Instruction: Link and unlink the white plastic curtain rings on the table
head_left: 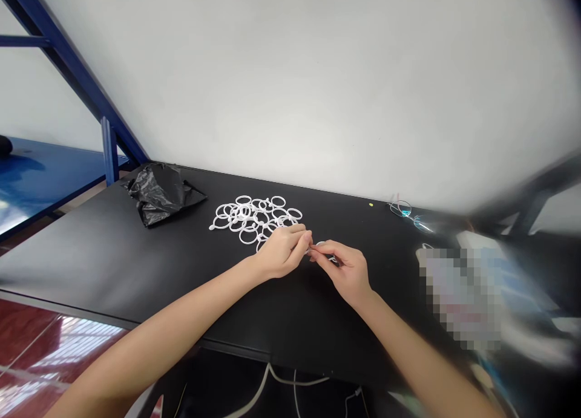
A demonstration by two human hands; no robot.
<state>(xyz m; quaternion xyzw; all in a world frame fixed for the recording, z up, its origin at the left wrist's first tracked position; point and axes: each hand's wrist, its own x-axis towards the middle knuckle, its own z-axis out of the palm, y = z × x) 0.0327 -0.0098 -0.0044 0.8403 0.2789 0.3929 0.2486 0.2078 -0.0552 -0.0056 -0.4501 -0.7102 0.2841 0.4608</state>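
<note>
Several thin white plastic rings (247, 235), some with a small knob on the rim, lie in a loose heap on the black table (195, 267). Just right of the heap, my left hand (284, 251) is closed in a pinch, its fingertips meeting those of my right hand (342, 270). A small bit of white shows between the fingertips, apparently part of a ring. The fingers cover most of it. My right hand pinches with thumb and forefinger. White ring edges (334, 259) show beside and behind its fingers; whether they are held or lying on the table is unclear.
A crumpled black plastic bag (161, 194) lies at the back left. Eyeglasses (402, 209) rest by the wall at the back right. A blurred, partly pixelated package (458, 297) is at the right. Pale cables (261, 388) hang below the front edge. Blue metal framing (86, 79) stands left.
</note>
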